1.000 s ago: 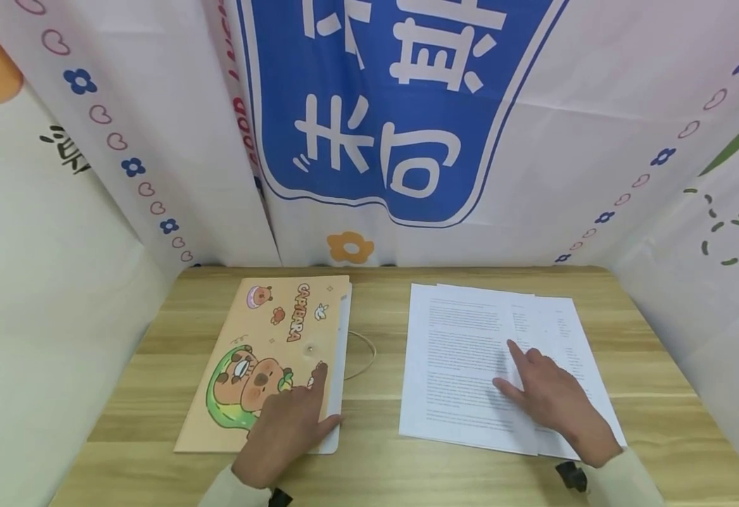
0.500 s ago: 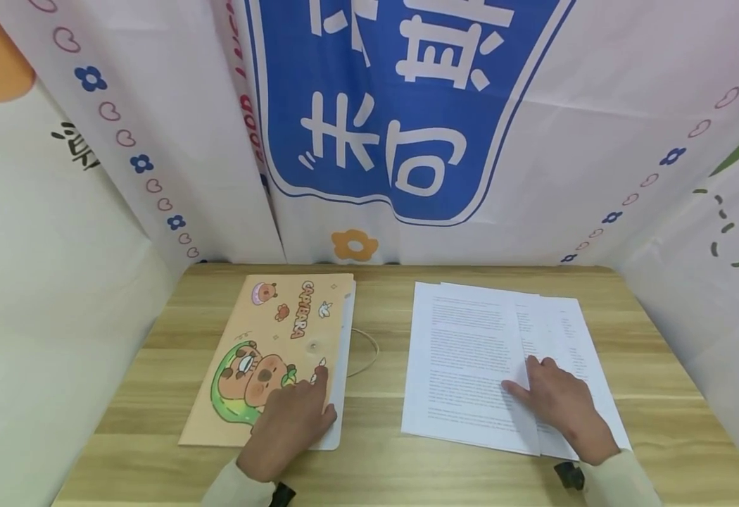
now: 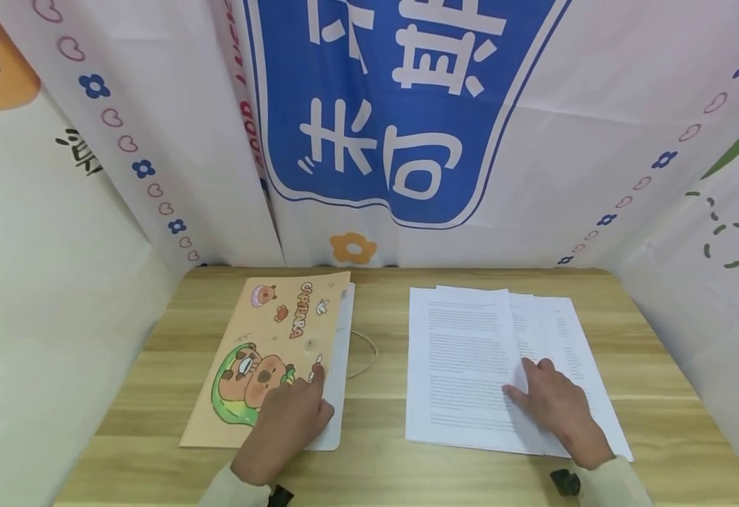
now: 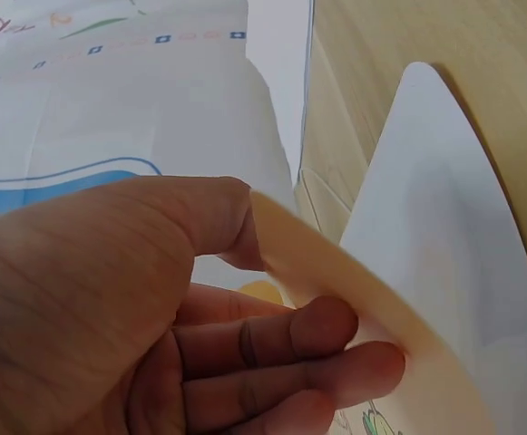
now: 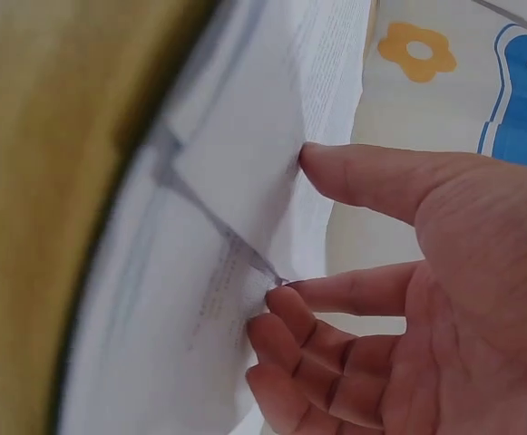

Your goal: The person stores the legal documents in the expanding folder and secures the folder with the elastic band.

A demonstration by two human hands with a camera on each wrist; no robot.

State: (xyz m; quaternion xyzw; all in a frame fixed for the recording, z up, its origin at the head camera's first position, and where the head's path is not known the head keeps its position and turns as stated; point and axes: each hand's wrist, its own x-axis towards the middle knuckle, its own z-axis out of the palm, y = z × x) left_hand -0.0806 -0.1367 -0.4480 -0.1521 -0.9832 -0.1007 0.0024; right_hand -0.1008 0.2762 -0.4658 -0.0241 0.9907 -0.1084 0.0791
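Observation:
A tan folder (image 3: 268,303) with cartoon capybaras and the word CAPYBARA lies at the left of the table. My left hand (image 3: 287,422) pinches the right edge of its cover between thumb and fingers. In the left wrist view that cover (image 4: 336,263) bends up, apart from the white inner side (image 4: 435,208) beneath. Over a stack of printed paper sheets (image 3: 566,338) at the right is my right hand (image 3: 556,401). It pinches the right edge of the top sheet (image 3: 464,366), thumb on the upper face, as the right wrist view shows; the edge is slightly raised.
A thin cord loop (image 3: 363,352) sticks out from the folder's right side. Wood-grain table (image 3: 376,415) shows between folder and paper. Printed white cloth (image 3: 559,162) hangs behind the table and along both sides. Each wrist has a black strap part.
My right hand has drawn back a little from pointing across the sheets and now holds the top sheet's edge, which has risen slightly. The folder cover's right edge has lifted a little.

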